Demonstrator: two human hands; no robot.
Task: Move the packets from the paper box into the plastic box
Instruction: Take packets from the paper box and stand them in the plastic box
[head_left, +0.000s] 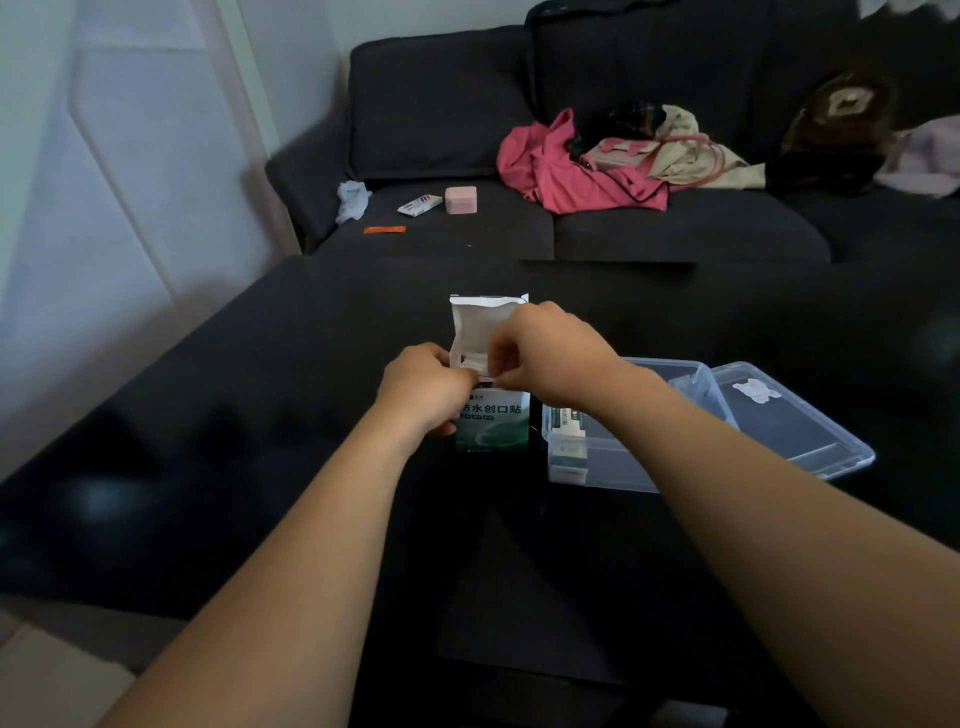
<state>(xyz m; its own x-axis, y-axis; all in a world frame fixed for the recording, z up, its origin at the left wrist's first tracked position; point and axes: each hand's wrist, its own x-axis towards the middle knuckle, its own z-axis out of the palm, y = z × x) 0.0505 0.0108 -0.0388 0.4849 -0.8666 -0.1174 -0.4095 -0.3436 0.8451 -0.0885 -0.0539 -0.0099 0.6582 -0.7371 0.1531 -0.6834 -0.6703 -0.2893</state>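
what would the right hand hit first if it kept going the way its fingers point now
The right hand points its fingers leftward into the open top of the paper box, so it would likely meet the packets there first; depth is unclear.

Both hands at open paper box

The paper box is white inside its flap, green and white on the front with dark characters. The plastic box is clear. Counter glossy black, sofa charcoal, clothes pink.
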